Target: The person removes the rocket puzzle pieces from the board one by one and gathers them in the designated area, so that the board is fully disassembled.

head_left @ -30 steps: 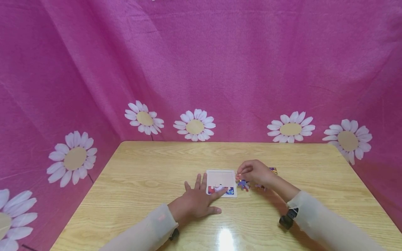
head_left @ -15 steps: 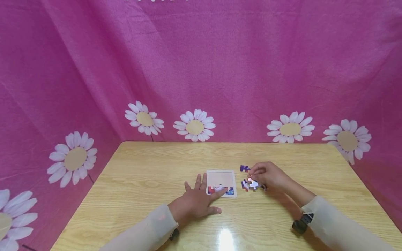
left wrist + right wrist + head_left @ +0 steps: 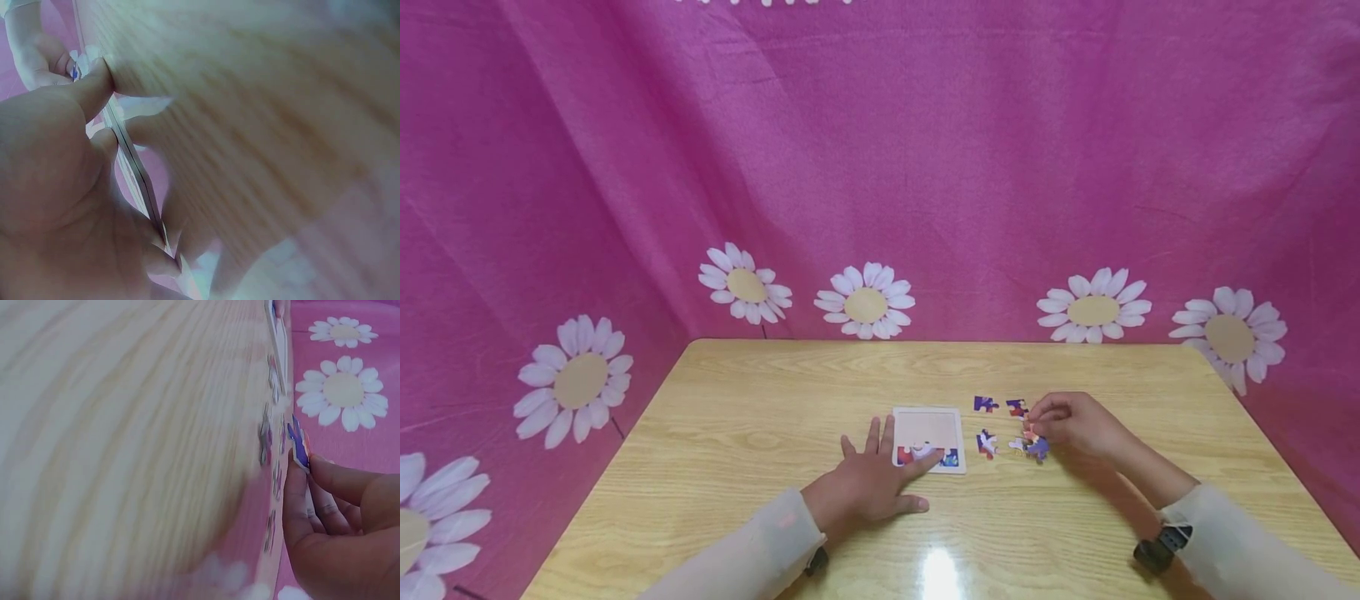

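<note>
A white-framed puzzle tray lies on the table, with fitted pieces along its near edge. My left hand is spread, with its fingers on the tray's left and near sides. To the right of the tray, my right hand pinches a purple and orange puzzle piece between thumb and fingers. Loose puzzle pieces lie between tray and right hand: a purple one at the back, a red and dark one beside the fingertips, and a white and purple one closer to me. More pieces are partly covered by the held one.
The wooden table reaches back to a pink cloth printed with white daisies. Dark bands with small devices sit at both wrists. A bright reflection shows on the table's near part.
My right hand has moved rightward, away from the tray, carrying the pinched puzzle piece. Loose pieces it covered before now show. My left hand has stayed in place.
</note>
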Motion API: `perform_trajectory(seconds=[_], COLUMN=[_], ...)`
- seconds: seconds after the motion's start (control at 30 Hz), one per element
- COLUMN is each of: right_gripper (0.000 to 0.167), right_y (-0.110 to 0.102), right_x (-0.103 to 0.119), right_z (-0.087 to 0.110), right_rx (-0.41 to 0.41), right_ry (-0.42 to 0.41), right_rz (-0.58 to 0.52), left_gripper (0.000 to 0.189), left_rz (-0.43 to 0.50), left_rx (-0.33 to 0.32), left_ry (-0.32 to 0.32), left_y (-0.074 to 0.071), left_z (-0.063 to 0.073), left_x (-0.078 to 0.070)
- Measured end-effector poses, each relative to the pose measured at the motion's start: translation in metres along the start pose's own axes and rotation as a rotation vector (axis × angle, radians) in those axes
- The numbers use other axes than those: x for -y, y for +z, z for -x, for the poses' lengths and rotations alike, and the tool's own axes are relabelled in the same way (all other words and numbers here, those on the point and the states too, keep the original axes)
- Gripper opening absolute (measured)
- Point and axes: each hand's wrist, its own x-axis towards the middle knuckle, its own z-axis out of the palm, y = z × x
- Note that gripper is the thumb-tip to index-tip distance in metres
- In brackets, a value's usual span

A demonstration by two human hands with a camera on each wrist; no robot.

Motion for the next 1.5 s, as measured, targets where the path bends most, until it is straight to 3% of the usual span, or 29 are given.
perform_trajectory(seconds=[0.43, 0.63, 0.93, 1.5], right_gripper=[0.015, 0.012, 0.010, 0.013], right_y=[-0.021, -0.024, -0.017, -0.016], right_x=[-0.021, -0.024, -0.020, -0.021], right_z=[0.021, 0.025, 0.023, 0.019], right_rx=[-0.057, -0.076, -0.111, -0.137], right_ry=[0.038, 0.052, 0.026, 0.014], right_rz=[0.018, 0.097, 0.230, 0.241], left_gripper=[0.070, 0.070, 0.070, 0.070], left_rz=[-0.011, -0.015, 0.006, 0.003], left_rx=[-0.006, -0.012, -0.009, -0.008], left_ry=[0.005, 0.007, 0.008, 0.001], left_y=[0.002, 0.002, 0.000, 0.000], left_z=[-0.001, -0.001, 0.002, 0.001], left_x=[-0.001, -0.001, 0.000, 0.000])
